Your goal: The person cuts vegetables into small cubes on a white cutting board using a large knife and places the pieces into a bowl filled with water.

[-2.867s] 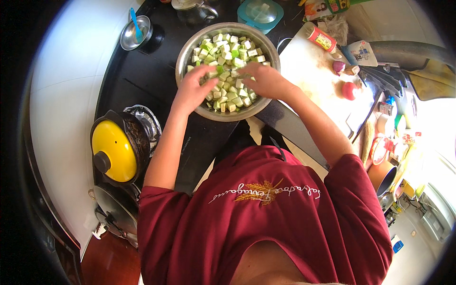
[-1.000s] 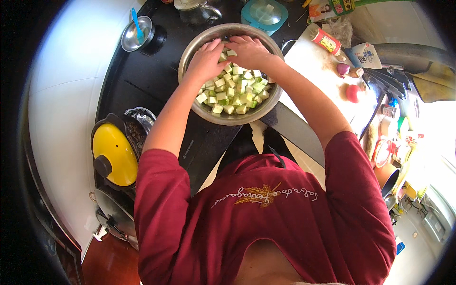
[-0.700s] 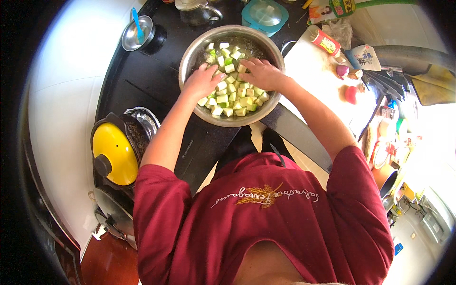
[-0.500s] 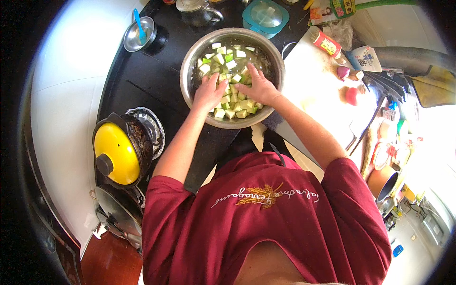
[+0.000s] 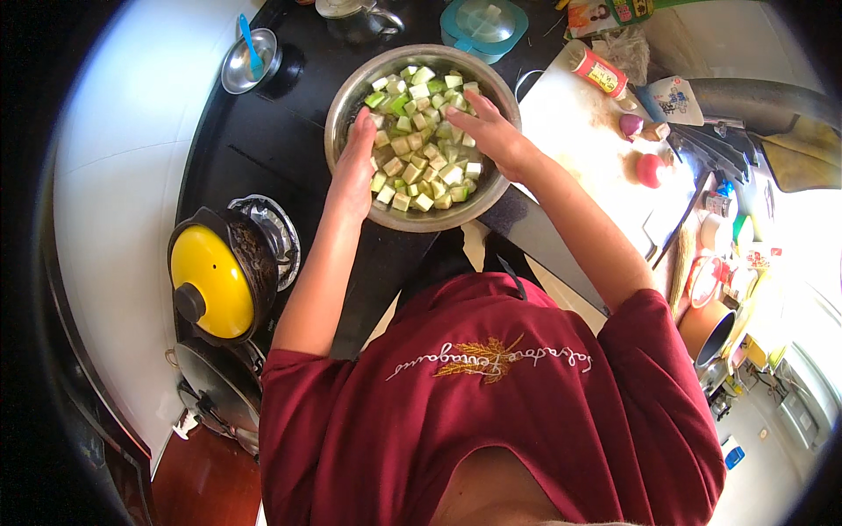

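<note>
A wide steel bowl (image 5: 351, 72) stands on the dark counter in front of me. Inside it, many pale vegetable cubes with bits of green skin (image 5: 419, 145) float and lie in water. My left hand (image 5: 354, 165) is at the bowl's left inner side, its fingers stretched and held together along the wall. At the right side my right hand (image 5: 493, 138) dips over the cubes, fingers extended and thumb apart. Neither hand is closed round a cube. Some of the right fingertips are low among the cubes and hard to see.
Right of the bowl lies a white cutting board (image 5: 574, 131) with a purple onion piece (image 5: 631, 124) and a red round vegetable (image 5: 650, 170). A yellow-lidded pot (image 5: 210, 280) is at left. Behind stand a teal-lidded container (image 5: 484, 31) and a small metal bowl (image 5: 239, 72).
My hands have moved apart, the left toward the bowl's left wall and the right a little rightward. The cubes have shifted and spread across more of the bowl.
</note>
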`<move>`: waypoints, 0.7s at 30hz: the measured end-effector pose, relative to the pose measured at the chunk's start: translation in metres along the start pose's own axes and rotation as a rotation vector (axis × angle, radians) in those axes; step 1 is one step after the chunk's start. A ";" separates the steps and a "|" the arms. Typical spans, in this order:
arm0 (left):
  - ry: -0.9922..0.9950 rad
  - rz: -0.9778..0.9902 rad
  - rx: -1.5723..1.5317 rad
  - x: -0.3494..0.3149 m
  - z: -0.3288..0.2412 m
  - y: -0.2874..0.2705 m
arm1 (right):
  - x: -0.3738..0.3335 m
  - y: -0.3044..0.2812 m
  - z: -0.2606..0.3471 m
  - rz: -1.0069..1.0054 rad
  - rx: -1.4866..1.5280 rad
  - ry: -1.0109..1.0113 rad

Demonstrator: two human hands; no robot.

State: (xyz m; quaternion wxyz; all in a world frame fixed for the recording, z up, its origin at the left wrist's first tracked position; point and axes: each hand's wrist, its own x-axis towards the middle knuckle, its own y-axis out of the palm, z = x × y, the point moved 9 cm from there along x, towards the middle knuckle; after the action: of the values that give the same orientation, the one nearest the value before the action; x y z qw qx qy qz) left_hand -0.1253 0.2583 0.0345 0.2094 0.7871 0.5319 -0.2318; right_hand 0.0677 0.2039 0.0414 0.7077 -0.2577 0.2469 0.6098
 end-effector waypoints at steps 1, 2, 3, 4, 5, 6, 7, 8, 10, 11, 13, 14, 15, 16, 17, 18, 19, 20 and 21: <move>-0.011 -0.042 -0.008 -0.010 0.002 -0.003 | -0.002 -0.003 -0.006 -0.016 0.021 -0.001; -0.022 -0.090 -0.016 -0.019 0.003 -0.008 | -0.003 -0.002 -0.017 -0.026 0.040 -0.004; -0.059 -0.130 -0.118 -0.022 0.011 -0.009 | -0.004 -0.001 -0.027 -0.040 0.061 -0.005; -0.096 -0.171 -0.220 -0.024 0.023 -0.009 | -0.008 0.004 -0.038 -0.054 0.132 0.056; -0.131 -0.213 -0.324 -0.026 0.037 -0.009 | -0.005 0.013 -0.053 -0.047 0.256 0.066; -0.134 -0.237 -0.418 -0.022 0.048 -0.006 | -0.002 0.021 -0.066 -0.059 0.328 0.101; -0.175 -0.241 -0.502 -0.018 0.057 0.002 | 0.000 0.030 -0.072 -0.069 0.398 0.135; -0.159 -0.199 -0.559 -0.007 0.070 0.008 | -0.002 0.042 -0.073 -0.065 0.475 0.195; -0.206 -0.173 -0.699 0.007 0.089 0.027 | 0.002 0.058 -0.078 -0.121 0.682 0.242; -0.279 -0.177 -0.674 0.001 0.085 0.036 | 0.003 0.069 -0.078 -0.064 0.813 0.304; -0.271 -0.140 -0.645 0.004 0.079 0.044 | 0.021 0.073 -0.086 0.005 0.801 0.256; -0.216 -0.093 -0.640 0.007 0.076 0.042 | 0.016 0.068 -0.070 -0.009 0.709 0.206; -0.184 -0.088 -0.593 0.006 0.065 0.041 | 0.011 0.063 -0.059 -0.027 0.618 0.159; -0.183 -0.060 -0.506 0.002 0.055 0.041 | 0.016 0.055 -0.056 -0.018 0.461 0.143; -0.178 -0.029 -0.420 -0.002 0.045 0.041 | 0.015 0.052 -0.043 0.041 0.420 0.024; -0.132 0.025 -0.310 -0.006 0.028 0.043 | 0.016 0.040 -0.027 0.010 0.047 -0.089; -0.136 0.035 -0.162 -0.014 0.013 0.045 | 0.014 0.031 -0.006 -0.023 -0.326 -0.199; -0.015 0.038 0.005 -0.012 0.003 0.039 | 0.005 0.033 0.018 -0.015 -0.517 -0.322; 0.102 0.045 0.177 -0.007 -0.008 0.034 | 0.008 0.034 0.028 -0.016 -0.626 -0.470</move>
State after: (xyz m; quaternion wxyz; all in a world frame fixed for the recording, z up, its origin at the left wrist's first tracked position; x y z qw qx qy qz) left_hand -0.0943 0.2460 0.0477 0.1166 0.8250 0.5016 -0.2327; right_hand 0.0364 0.2327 0.0545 0.6369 -0.3164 -0.1219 0.6924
